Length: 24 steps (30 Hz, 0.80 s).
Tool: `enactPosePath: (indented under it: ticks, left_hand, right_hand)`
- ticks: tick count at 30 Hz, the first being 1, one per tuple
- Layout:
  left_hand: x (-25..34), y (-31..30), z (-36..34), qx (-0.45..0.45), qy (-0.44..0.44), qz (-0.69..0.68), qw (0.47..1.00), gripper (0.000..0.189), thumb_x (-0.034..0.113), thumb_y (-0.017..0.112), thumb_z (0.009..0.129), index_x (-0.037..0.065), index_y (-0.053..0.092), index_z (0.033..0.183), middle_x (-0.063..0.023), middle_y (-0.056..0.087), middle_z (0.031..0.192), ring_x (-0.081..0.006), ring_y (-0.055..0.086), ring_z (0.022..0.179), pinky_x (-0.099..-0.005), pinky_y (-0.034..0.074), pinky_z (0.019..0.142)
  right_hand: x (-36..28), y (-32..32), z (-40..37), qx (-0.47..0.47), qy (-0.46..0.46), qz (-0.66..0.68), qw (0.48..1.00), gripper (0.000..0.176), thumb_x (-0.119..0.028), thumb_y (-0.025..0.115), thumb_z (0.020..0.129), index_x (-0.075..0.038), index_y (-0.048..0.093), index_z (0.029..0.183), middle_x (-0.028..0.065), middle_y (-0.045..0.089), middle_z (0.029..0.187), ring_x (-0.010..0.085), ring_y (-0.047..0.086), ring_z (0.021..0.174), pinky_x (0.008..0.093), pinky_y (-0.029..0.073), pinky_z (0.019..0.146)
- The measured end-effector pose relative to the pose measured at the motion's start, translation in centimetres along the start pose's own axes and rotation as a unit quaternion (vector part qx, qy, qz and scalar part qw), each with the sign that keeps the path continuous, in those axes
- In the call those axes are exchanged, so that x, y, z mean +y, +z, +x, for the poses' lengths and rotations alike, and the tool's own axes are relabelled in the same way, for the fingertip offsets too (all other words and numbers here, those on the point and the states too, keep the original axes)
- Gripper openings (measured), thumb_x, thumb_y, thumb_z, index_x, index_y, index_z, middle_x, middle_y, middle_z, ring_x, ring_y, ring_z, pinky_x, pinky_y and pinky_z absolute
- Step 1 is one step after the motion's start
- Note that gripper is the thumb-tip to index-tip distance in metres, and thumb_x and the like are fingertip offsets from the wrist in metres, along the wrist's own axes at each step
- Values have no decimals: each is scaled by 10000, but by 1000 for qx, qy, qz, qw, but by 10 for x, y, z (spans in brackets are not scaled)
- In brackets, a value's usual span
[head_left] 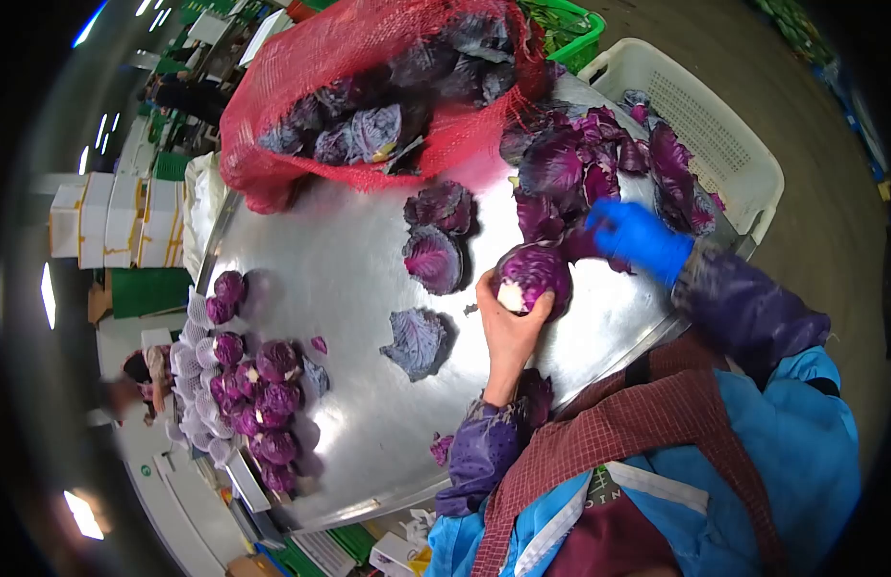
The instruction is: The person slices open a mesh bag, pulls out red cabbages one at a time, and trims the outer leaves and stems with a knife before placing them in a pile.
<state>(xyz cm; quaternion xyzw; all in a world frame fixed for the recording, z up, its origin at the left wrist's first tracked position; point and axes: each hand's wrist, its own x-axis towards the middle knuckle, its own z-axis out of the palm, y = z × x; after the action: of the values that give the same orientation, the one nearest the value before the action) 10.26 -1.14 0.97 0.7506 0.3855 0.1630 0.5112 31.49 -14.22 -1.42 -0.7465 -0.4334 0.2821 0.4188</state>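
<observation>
Bare, my left hand (511,330) is wrapped round a purple cabbage (544,273), whose pale cut stem faces left. My right hand (640,238), in a blue glove and slightly blurred, is just to the right of the cabbage, with its fingers bent over a dark purple leaf (588,242). Whether the fingers grip that leaf is hard to see. A heap of loose outer leaves (558,165) lies behind my right hand. Single leaves (416,342) rest on the metal table (369,279) to the left of my left hand.
A red mesh sack (311,72) of cabbages lies at the table's back. Several trimmed cabbages (276,361) and white foam nets (189,363) are at the left. Beyond the leaf heap stand a white basket (763,178) and a green crate (592,37). Another person (157,377) is far left.
</observation>
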Motion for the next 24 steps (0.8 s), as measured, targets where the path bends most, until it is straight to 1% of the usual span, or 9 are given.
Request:
enactPosePath:
  ticks: [2,4,5,7,9,11,14,19,24]
  left_hand:
    - [-1,0,-7,-32,144,113,983,862,270,782,569,18,340,1265,-208,415,1170,-338,457,1100,-395,378,949]
    - [3,6,-14,-39,155,176,971,920,273,799,546,49,314,1294,-213,400,1197,-355,446,1116,-415,382,948]
    - [5,7,-17,-46,152,190,969,951,278,805,538,43,297,1307,-218,400,1204,-355,446,1125,-416,383,948]
    - [10,7,-18,-46,117,148,981,981,274,811,543,11,271,1318,-218,388,1233,-334,430,1154,-401,375,969]
    - [12,9,-16,-41,82,104,990,1013,271,818,547,-21,245,1329,-218,377,1263,-312,414,1184,-385,367,989]
    - [11,10,-17,-35,30,91,995,1054,278,822,548,-50,212,1342,-229,394,1269,-308,434,1179,-379,376,982]
    - [17,14,-16,-30,51,125,990,1039,307,818,542,-65,244,1323,-232,420,1242,-321,447,1160,-378,382,970]
    - [11,18,-19,-20,149,206,967,982,331,797,546,1,290,1320,-191,416,1250,-324,424,1169,-460,332,935]
    - [7,15,-15,-40,132,143,980,980,264,801,541,8,277,1329,-181,406,1266,-322,408,1194,-469,319,945]
  right_hand:
    - [3,-10,4,20,22,-107,994,294,-205,602,775,-76,599,1039,96,630,821,280,644,698,358,511,630]
    - [-1,-11,1,88,-149,-254,951,412,-253,604,788,-111,528,1167,105,565,1038,343,620,695,405,510,663]
    - [-13,-8,-6,87,-144,-251,953,412,-253,604,788,-111,528,1167,105,565,1038,343,620,695,405,510,663]
    - [-47,-5,-9,53,-214,-201,955,495,-251,590,800,-140,448,1261,106,453,1189,340,606,672,415,513,631]
    - [-80,-6,-20,-121,-103,-195,968,448,-255,520,882,-163,422,1310,115,425,1242,293,598,921,350,504,732]
    - [-90,0,-26,-140,-119,-197,963,396,-200,459,913,-161,432,1306,128,439,1215,288,604,892,345,508,729]
    - [-88,10,-24,-84,-196,-276,937,413,-146,487,853,-150,477,1266,137,489,1115,299,613,799,370,517,647]
    - [-70,-6,8,-15,-154,-400,904,340,-149,508,843,-153,526,1183,127,554,983,312,612,772,402,497,605]
    - [-72,2,1,-71,-202,-193,958,357,-306,625,799,-85,580,1076,100,584,983,294,607,843,349,484,723]
